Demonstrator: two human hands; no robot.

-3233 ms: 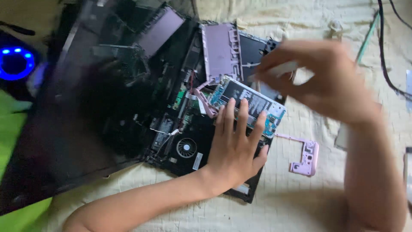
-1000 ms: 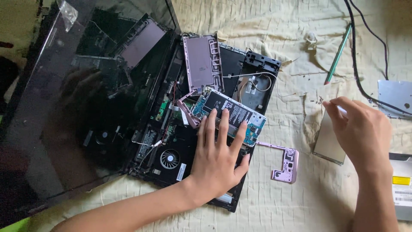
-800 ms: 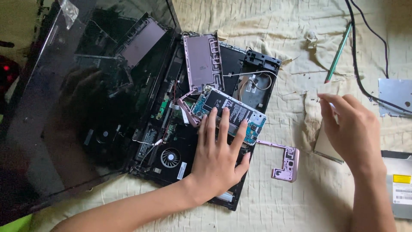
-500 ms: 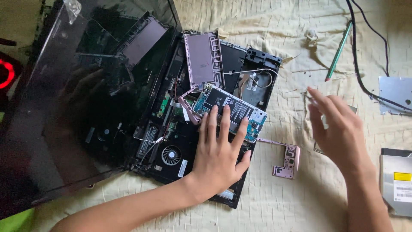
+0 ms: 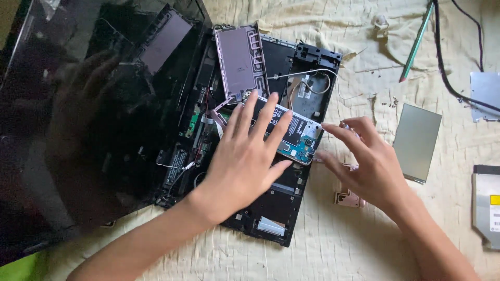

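Observation:
My left hand point(image 5: 245, 156) lies flat, fingers spread, on an opened smartphone point(image 5: 301, 139) whose battery and blue-green board are bare. The phone rests on the black base of a dismantled laptop point(image 5: 278, 208). My right hand point(image 5: 371, 167) hovers at the phone's right corner, forefinger and thumb apart and close to its edge. I see nothing held in it, though a small pale tip by the fingers is unclear. A pink plastic bracket point(image 5: 348, 199) lies partly hidden under this hand.
The laptop's dark screen point(image 5: 78, 130) lies folded back at left, with a pinkish metal tray point(image 5: 237, 65) on the base. On the cream cloth to the right are a grey plate point(image 5: 416, 136), an optical drive point(image 5: 487, 203), a metal sheet point(image 5: 484, 93), a green pen point(image 5: 416, 41) and a black cable point(image 5: 448, 78).
My right hand has come from the cloth at right, down and left to the phone's corner, its fingers spreading. My left hand has stayed on the phone.

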